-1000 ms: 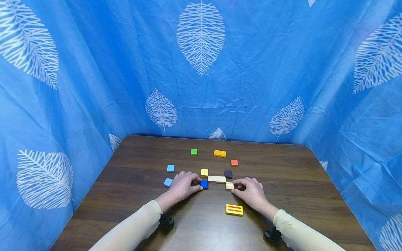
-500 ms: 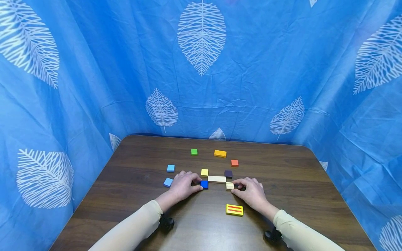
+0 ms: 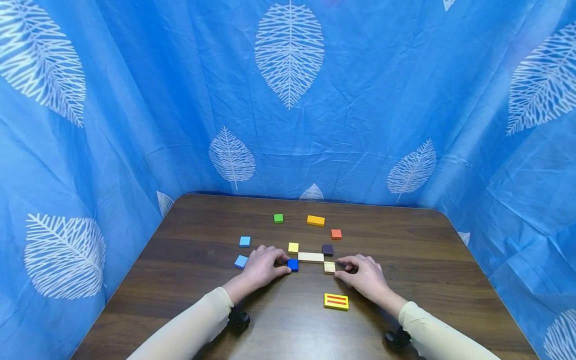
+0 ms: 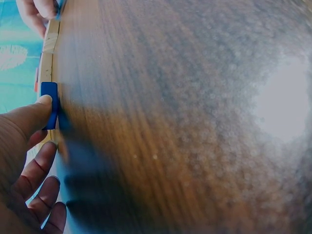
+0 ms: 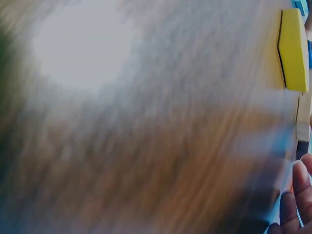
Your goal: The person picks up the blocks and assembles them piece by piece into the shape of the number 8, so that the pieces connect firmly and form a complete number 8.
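Note:
My left hand (image 3: 262, 265) pinches a dark blue square block (image 3: 293, 265) between thumb and index finger; in the left wrist view the thumb lies against the near face of that blue block (image 4: 50, 105). A long pale wooden block (image 3: 310, 257) runs from the blue block's far right corner toward a small striped wooden block (image 3: 329, 268). My right hand (image 3: 363, 276) is just right of the striped block, thumb and index finger spread with nothing between them. A yellow square block (image 3: 293, 248) and a dark purple block (image 3: 327, 250) sit behind the long one.
Nearer me lies a yellow block with red stripes (image 3: 336, 301). Two light blue blocks (image 3: 245, 242) are beyond the left hand. Farther back are green (image 3: 278, 218), orange (image 3: 316, 220) and red (image 3: 336, 234) blocks. A blue leaf-patterned cloth (image 3: 288, 150) hangs behind the brown table (image 3: 202, 215).
My right hand has let go of the striped wooden block and shifted slightly right. The left hand and the blocks stay where they were.

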{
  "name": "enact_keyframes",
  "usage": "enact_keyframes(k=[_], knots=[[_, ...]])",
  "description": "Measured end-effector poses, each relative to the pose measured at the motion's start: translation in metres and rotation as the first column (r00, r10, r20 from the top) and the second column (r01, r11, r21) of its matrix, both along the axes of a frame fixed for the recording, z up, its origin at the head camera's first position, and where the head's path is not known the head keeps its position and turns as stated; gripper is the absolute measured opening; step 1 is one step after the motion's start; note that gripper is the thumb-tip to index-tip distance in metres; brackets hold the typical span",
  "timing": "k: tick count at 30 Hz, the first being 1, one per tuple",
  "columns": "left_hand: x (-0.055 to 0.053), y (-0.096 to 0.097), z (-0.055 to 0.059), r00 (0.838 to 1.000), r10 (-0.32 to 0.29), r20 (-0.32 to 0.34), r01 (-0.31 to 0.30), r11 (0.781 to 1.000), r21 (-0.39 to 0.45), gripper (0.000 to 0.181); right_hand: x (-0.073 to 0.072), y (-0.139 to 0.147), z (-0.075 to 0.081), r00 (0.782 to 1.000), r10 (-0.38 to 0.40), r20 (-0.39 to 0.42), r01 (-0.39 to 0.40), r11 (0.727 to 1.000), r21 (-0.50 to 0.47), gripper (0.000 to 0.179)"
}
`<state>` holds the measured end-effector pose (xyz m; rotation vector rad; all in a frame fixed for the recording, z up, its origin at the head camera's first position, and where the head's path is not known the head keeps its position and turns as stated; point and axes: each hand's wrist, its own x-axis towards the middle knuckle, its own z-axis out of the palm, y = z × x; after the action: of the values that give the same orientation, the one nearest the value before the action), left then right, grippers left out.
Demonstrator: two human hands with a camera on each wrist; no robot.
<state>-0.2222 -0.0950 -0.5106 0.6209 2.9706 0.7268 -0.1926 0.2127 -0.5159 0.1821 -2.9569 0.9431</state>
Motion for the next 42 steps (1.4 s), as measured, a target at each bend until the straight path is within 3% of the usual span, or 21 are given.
enact_keyframes(k=[7, 22, 42], knots=[[0.0, 0.0, 0.0, 1.0, -0.002, -0.006, 0.002, 1.0, 0.004, 0.027, -0.009, 0.015, 0.005, 1.0, -0.013, 0.025, 0.014, 1.0, -0.015, 0.038], [-0.001, 0.001, -0.001, 1.0, -0.006, 0.01, 0.006, 1.0, 0.006, 0.026, -0.051, 0.035, 0.01, 1.0, -0.013, 0.024, 0.014, 0.998, -0.061, 0.048], [-0.001, -0.002, -0.005, 1.0, -0.003, -0.004, 0.003, 1.0, 0.006, 0.026, -0.081, 0.023, 0.001, 0.999, -0.013, 0.03, 0.015, 0.998, -0.063, 0.049]])
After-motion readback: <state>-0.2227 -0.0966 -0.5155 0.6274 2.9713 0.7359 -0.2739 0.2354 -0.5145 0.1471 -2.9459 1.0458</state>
